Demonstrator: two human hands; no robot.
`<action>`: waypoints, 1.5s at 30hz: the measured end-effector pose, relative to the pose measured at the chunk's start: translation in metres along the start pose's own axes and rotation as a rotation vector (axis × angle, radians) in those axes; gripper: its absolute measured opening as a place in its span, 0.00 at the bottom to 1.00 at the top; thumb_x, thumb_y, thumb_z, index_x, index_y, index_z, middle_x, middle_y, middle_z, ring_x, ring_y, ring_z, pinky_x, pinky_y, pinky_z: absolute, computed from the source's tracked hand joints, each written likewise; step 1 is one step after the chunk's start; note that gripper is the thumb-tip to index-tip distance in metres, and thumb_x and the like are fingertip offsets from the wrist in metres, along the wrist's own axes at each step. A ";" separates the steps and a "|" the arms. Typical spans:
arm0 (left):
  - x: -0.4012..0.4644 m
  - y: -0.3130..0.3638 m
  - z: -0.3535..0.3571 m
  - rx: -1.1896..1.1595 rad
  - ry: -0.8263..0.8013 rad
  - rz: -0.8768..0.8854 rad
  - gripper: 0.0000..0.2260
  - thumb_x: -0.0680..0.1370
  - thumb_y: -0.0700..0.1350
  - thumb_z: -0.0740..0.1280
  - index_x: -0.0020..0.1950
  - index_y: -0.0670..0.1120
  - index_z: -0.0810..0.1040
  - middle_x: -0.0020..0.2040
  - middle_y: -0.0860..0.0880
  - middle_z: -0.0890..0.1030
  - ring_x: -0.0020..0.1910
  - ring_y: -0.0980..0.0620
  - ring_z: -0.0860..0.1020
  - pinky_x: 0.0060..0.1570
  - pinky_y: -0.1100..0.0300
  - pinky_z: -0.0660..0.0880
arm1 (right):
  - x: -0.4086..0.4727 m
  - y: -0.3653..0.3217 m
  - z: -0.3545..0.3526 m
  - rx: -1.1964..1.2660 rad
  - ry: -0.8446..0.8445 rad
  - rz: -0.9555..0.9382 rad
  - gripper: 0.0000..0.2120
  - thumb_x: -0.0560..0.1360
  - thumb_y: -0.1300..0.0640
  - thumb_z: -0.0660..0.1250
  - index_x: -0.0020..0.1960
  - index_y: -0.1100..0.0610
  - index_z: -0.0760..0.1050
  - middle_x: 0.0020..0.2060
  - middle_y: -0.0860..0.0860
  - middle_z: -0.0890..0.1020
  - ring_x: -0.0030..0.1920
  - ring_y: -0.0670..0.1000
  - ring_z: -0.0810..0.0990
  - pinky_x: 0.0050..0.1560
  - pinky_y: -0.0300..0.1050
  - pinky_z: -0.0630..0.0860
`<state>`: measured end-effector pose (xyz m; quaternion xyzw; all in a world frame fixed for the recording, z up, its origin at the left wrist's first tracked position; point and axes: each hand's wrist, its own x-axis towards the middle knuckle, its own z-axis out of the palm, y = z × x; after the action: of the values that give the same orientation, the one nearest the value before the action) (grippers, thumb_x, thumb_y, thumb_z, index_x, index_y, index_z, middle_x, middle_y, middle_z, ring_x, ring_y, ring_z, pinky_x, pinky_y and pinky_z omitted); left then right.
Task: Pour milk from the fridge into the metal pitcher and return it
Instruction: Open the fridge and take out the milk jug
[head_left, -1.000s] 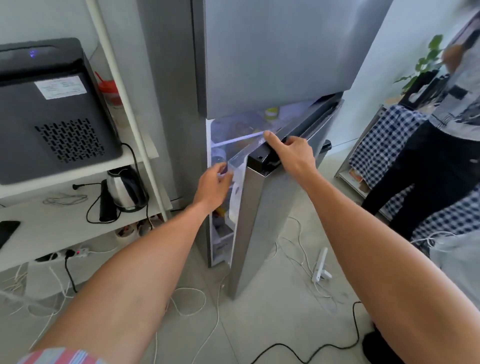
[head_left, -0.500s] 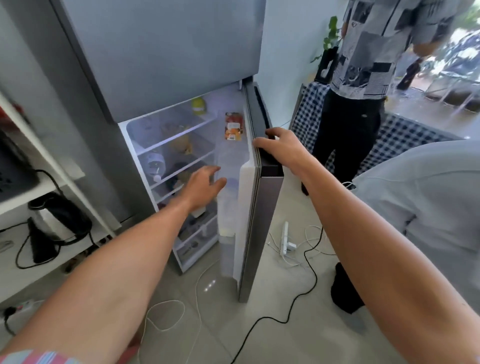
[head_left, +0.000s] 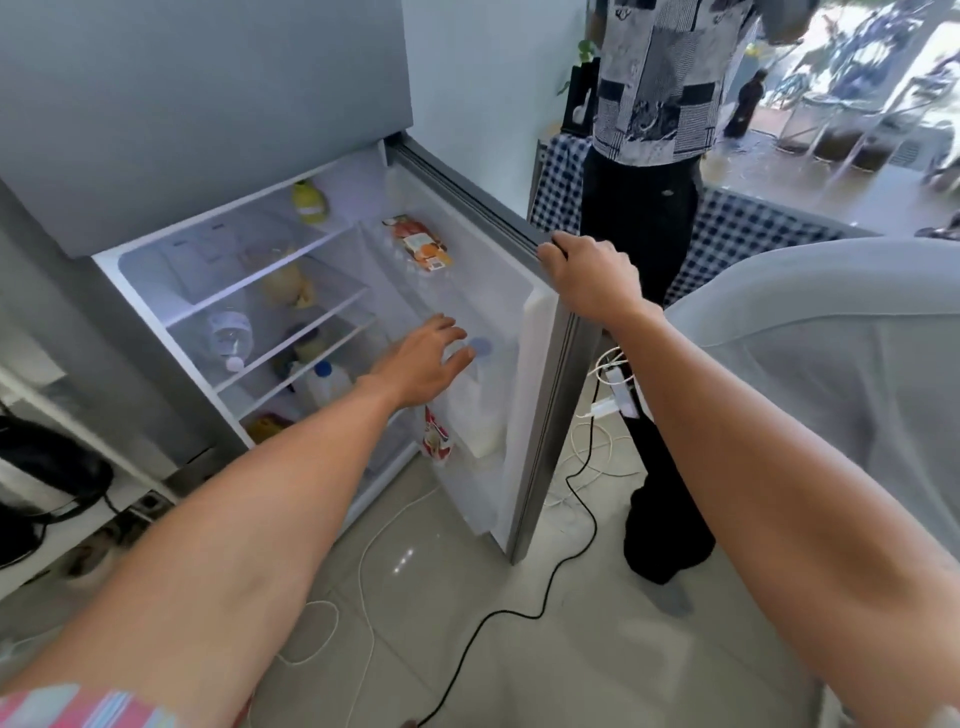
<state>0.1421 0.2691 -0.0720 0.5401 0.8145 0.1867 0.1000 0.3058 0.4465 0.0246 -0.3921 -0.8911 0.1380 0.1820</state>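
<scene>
The fridge door (head_left: 540, 395) stands wide open. My right hand (head_left: 592, 278) grips its top edge. A white milk jug with a blue cap (head_left: 480, 410) sits in the door's lower shelf. My left hand (head_left: 428, 361) hovers just left of the cap with fingers spread and holds nothing. A second white jug with a blue cap (head_left: 324, 384) stands on an inner fridge shelf. The metal pitcher is not in view.
A person in a patterned shirt and black trousers (head_left: 654, 218) stands just behind the door. Cables (head_left: 519, 613) and a power strip (head_left: 618, 395) lie on the tiled floor. A kettle (head_left: 47, 467) sits on a shelf at left. A carton (head_left: 434, 431) stands beside the door jug.
The fridge door has swung fully open under my right hand. My left hand has moved from the fridge interior rightward to the jug in the door shelf.
</scene>
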 end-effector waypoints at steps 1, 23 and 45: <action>0.005 0.005 0.003 0.010 -0.002 0.007 0.24 0.85 0.59 0.59 0.75 0.45 0.73 0.78 0.46 0.68 0.78 0.45 0.65 0.75 0.47 0.64 | 0.003 0.009 -0.002 0.001 0.009 -0.013 0.18 0.83 0.43 0.53 0.51 0.54 0.75 0.44 0.56 0.77 0.45 0.61 0.74 0.45 0.52 0.66; 0.015 0.023 0.087 -0.904 0.054 -0.663 0.35 0.81 0.70 0.46 0.52 0.46 0.83 0.55 0.44 0.83 0.58 0.40 0.79 0.62 0.51 0.73 | 0.014 0.040 0.009 -0.011 0.274 -0.118 0.21 0.84 0.40 0.55 0.48 0.54 0.79 0.36 0.48 0.81 0.38 0.56 0.79 0.40 0.48 0.68; 0.012 0.017 0.126 -1.573 0.316 -0.973 0.42 0.61 0.79 0.69 0.61 0.49 0.80 0.60 0.47 0.82 0.49 0.50 0.82 0.59 0.53 0.79 | 0.012 0.035 0.014 0.012 0.339 -0.151 0.19 0.85 0.43 0.58 0.56 0.52 0.84 0.42 0.49 0.86 0.43 0.52 0.82 0.43 0.42 0.66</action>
<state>0.1980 0.3109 -0.1792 -0.1142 0.5948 0.6927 0.3916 0.3150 0.4775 0.0008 -0.3406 -0.8737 0.0611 0.3418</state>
